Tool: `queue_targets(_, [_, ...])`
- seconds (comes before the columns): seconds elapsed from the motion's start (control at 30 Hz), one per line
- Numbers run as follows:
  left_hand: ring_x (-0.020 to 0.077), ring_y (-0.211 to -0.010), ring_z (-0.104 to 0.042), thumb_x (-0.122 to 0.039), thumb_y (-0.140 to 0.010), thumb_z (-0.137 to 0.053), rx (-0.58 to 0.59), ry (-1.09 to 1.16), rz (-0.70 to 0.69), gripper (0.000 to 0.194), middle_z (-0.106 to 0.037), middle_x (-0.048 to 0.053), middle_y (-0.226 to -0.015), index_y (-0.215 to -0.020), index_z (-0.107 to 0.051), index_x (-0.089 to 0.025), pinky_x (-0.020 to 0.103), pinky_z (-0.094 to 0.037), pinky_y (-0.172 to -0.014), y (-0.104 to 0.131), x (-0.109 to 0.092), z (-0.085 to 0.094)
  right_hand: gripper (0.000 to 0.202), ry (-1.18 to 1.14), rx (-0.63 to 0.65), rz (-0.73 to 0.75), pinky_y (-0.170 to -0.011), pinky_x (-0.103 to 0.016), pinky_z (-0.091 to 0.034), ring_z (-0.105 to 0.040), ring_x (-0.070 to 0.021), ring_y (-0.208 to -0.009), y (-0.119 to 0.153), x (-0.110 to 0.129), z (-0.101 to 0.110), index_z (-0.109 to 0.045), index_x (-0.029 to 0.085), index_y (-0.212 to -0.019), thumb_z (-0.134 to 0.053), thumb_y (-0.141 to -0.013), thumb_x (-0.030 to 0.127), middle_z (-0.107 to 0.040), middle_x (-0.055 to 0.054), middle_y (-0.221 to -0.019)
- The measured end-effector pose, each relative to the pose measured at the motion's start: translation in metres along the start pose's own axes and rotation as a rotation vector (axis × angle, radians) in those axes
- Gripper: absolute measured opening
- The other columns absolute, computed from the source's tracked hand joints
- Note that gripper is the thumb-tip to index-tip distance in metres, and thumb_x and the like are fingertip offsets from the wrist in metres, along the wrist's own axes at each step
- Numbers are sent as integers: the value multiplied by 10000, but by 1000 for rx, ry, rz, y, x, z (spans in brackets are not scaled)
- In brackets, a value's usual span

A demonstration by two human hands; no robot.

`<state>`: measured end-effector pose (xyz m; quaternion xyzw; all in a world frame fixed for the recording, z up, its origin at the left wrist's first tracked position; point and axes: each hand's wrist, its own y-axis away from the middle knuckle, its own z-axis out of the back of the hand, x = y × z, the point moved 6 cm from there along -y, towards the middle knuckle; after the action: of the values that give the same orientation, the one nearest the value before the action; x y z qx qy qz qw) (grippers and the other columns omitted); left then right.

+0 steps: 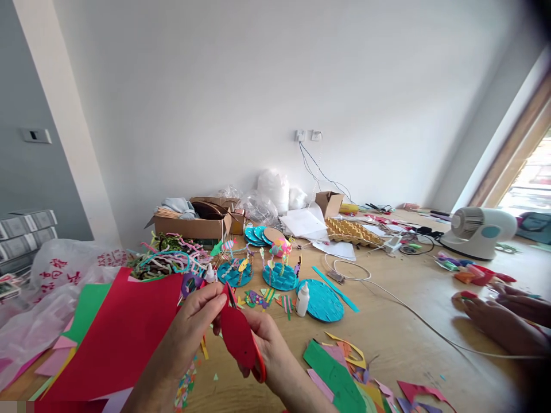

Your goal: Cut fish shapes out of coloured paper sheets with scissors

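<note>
In the middle foreground my left hand (200,310) pinches the upper tip of a red paper piece (236,335). My right hand (269,341) is closed on a pair of scissors (260,364) with red handles. The dark blades show at the paper's top edge, near my left fingertips, and the red piece covers part of the scissors. Left of my hands lies a large red sheet (124,332) over a green sheet (88,312). Beyond my hands are two blue discs (279,278) with small decorated figures standing on them.
A glue bottle (302,299) stands beside a larger blue disc (323,304). Colored paper scraps (336,373) lie at the front right. A white cable (413,314) crosses the table towards another person's hands (499,315). A fan (482,232) stands at the right.
</note>
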<state>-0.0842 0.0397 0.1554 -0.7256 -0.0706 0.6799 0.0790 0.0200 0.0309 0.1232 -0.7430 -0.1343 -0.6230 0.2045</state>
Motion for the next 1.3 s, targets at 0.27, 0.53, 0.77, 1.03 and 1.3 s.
queue_targets(0.27, [115,-480,-437,-389,-690,-667,37,57,68,259,-503,-38,-494,-545,-563,-203,203,-380,-450,0,-1,5,437,75,86,-140,-350,-142,-289,-385,-52,-356,10,-12,1,-597,144,-680,-520,-801,557,-471,52,-447])
queue_targets(0.53, [80,-448,-402,-393,-690,-714,28,53,41,303,-465,-52,-495,-554,-536,-188,156,-352,-395,4,-9,30,233,440,122,-359,-364,-146,-303,-435,-70,-407,25,-39,23,-497,183,-645,-475,-818,338,-491,40,-505])
queue_targets(0.77, [98,-512,-516,-274,-635,-763,-53,159,-16,120,-637,-12,-647,-670,-678,-196,190,-462,-457,4,-23,41,272,873,-16,-364,-400,-199,-225,-331,-80,-445,35,-38,41,-539,186,-562,-611,-731,386,-444,47,-491])
queue_targets(1.03, [115,-470,-574,-85,-457,-695,-670,328,-278,204,-636,-77,-534,-592,-588,-193,199,-516,-384,12,-52,89,306,1440,102,-488,-687,-349,-497,-689,-333,-885,44,-39,41,-745,145,-966,-549,-759,257,-728,-193,-971])
queue_targets(1.3, [97,-548,-609,-48,-524,-709,-621,361,-412,238,-668,-71,-600,-690,-609,-187,171,-519,-484,9,-55,87,346,1513,282,-559,-804,-424,-533,-670,-366,-975,43,-73,28,-676,61,-1104,-579,-773,98,-703,-227,-1033])
